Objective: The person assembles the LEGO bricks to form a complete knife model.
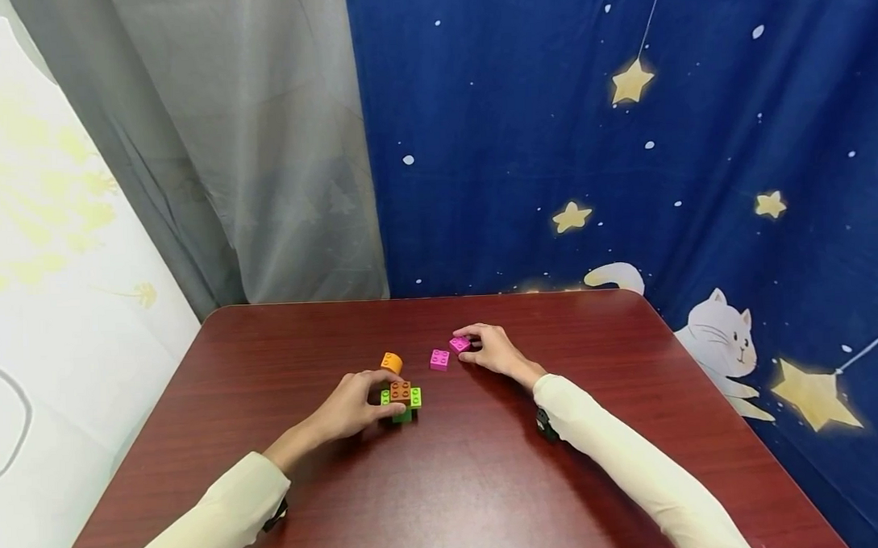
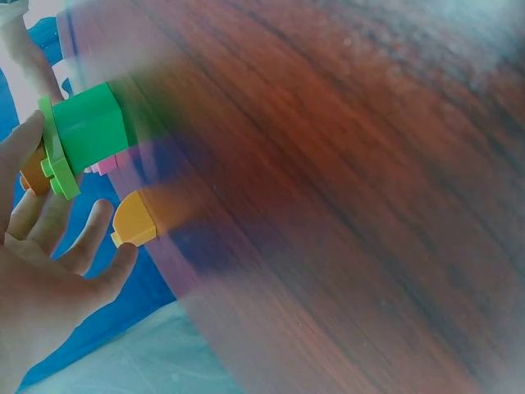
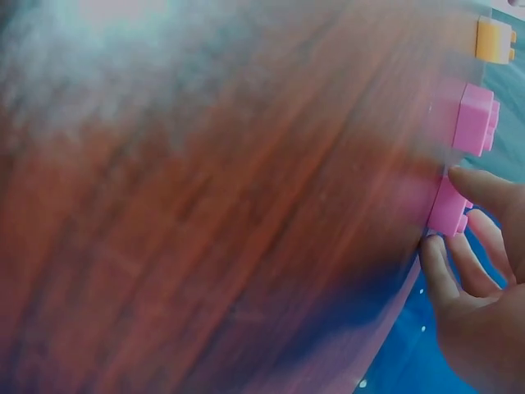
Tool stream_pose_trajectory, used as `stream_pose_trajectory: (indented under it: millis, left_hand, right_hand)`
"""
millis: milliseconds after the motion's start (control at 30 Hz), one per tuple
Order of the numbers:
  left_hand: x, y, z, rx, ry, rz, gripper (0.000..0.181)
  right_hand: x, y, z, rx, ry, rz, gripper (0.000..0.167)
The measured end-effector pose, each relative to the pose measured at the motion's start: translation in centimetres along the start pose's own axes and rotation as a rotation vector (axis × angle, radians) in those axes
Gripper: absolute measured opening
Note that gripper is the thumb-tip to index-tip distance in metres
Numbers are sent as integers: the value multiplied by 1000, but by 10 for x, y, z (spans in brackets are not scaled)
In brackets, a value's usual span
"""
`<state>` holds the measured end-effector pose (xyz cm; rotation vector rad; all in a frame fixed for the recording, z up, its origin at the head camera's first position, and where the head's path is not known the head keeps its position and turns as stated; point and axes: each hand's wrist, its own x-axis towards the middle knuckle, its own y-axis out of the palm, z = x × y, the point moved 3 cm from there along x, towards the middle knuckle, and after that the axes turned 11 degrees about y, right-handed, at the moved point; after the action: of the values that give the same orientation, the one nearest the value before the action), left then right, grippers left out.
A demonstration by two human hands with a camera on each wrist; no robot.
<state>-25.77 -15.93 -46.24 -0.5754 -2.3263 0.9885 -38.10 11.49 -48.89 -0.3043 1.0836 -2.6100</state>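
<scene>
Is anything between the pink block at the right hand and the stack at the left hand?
Yes: a second pink block sits on the table between the right hand and the stack. The yellow-orange block is off that line.

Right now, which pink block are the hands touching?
The farther-right pink block, pinched by the right hand; the other pink block sits untouched.

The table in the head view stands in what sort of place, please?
Perhaps a playroom or a curtained-off play corner: a blue curtain printed with yellow stars and a white cat hangs behind, and the wood-grain table holds toy building bricks.
</scene>
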Motion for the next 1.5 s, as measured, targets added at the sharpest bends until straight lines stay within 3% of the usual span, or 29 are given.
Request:
stream_pose_trajectory:
  millis: [233, 500, 733, 1167, 1500]
  left_hand:
    - [1, 2, 1, -13, -13, 5, 34]
    - [1, 1, 3, -3, -25, 7, 34]
    - [1, 1, 5, 5, -22, 5, 35]
    - [2, 0, 6, 6, -39, 9, 38]
    - [3, 0, 6, 14, -11, -6, 36]
  right_hand:
    - [-6, -1, 2, -20, 14, -25, 36]
    - [-18, -2, 2, -79, 6, -21, 39]
    - [-29, -3, 8, -59, 3, -19, 38]
    - [-45, 0, 47, 13, -64, -12, 39]
    - [-53, 7, 78, 69, -115, 18, 38]
